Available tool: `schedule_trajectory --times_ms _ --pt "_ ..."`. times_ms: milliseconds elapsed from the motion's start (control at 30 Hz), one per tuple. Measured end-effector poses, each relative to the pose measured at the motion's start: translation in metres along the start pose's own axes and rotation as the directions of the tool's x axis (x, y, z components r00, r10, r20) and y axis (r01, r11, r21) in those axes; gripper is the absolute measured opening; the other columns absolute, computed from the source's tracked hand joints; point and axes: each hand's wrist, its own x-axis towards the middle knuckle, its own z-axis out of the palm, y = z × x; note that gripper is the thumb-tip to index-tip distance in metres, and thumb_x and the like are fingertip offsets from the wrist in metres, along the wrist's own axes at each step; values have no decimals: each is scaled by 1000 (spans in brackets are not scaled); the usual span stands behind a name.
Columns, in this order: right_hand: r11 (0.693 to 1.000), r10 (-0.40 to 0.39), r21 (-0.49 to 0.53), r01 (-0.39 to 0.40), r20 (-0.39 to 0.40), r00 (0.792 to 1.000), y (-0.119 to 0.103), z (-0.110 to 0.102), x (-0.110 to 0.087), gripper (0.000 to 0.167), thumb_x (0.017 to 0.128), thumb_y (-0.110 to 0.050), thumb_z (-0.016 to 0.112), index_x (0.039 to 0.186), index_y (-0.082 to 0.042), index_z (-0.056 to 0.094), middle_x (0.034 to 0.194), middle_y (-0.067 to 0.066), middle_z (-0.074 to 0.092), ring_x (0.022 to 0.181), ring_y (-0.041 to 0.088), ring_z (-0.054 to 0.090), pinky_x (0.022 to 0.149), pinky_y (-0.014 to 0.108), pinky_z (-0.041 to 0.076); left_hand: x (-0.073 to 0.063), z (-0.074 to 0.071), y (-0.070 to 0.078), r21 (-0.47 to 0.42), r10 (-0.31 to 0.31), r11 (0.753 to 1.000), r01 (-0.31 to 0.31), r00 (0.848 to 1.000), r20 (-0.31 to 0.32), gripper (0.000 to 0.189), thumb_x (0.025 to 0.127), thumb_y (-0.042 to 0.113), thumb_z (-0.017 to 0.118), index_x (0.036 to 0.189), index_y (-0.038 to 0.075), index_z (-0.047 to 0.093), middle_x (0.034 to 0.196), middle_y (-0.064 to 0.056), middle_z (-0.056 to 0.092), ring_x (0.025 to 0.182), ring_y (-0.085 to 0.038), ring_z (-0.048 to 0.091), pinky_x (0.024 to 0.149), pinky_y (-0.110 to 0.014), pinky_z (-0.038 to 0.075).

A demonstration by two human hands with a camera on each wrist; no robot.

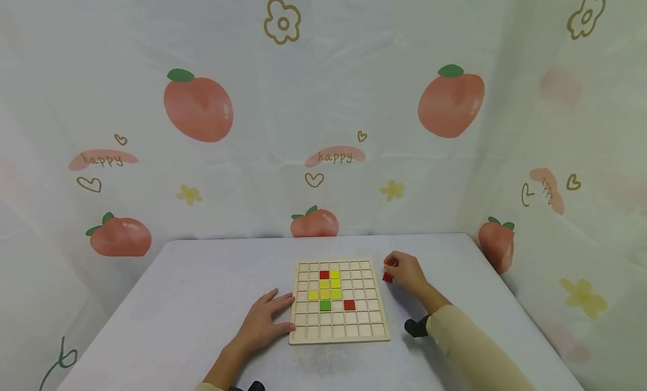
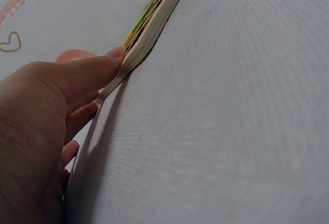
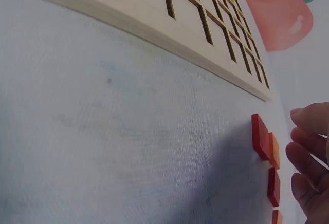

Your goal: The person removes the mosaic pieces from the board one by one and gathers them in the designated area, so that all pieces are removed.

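Left hand [image 1: 264, 319] touches board [image 1: 364, 317] (wooden); right hand [image 1: 407, 272] near tiles [image 3: 260, 137].

A small booth-like nook, shown by fruit-printed white sheeting [image 1: 323, 99] behind and beside a white table [image 1: 227, 278].

The board [image 1: 364, 330] looks like real wood to me, pale, fairly smooth and matt, no varnish shine anywhere. Tiles [image 3: 260, 136] are smooth and flat-coloured with a dull finish, but honestly can't tell if they're painted wood or plastic. The tabletop [image 2: 231, 106] is covered in white cloth, matt, with a fine ribbed weave you can see up close. Backdrop [image 1: 354, 54] is a thin printed sheet, lightly creased with a faint sheen, cloth or plastic, hard to say. Sleeve [image 1: 475, 346] is soft-looking matt fabric.
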Motion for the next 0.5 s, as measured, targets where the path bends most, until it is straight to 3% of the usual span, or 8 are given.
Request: schedule_trajectory --times_ms 133,267,367,500 --pt "999 -39 -24 39 0 999 -3 2 0 8 82 -1 71 87 -4 66 78 2 63 75 19 57 67 36 49 0 0 -1 3 -1 1000 1 1000 -2 69 75 57 74 133 21 62 137 7 56 138 -34 34 106 -62 27" --pt "999 -26 -34 26 0 1000 -7 5 0 8 82 -3 72 87 -7 67 77 -1 63 73 16 58 76 48 43 0 1 -1 5 0 1000 0 1000 -6 69 75 57 74 133 22 62 137 8 56 138 -33 34 106 -62 27" --pt "1000 -28 -4 28 15 1000 -10 8 -1 8 83 -2 72 89 -6 67 75 -1 62 67 15 58 72 44 45 0 1 0 0 5 1000 -5 1000 -8 69 75 57 74 133 21 62 137 8 56 138 -33 34 106 -62 27" --pt "999 -37 30 36 34 999 -14 12 -4 9 83 -2 71 90 -5 67 76 1 61 65 15 56 56 29 48 -1 0 1 -2 13 1000 -13 1000 -13 69 75 55 74 133 20 62 137 8 56 138 -33 34 106 -62 27"
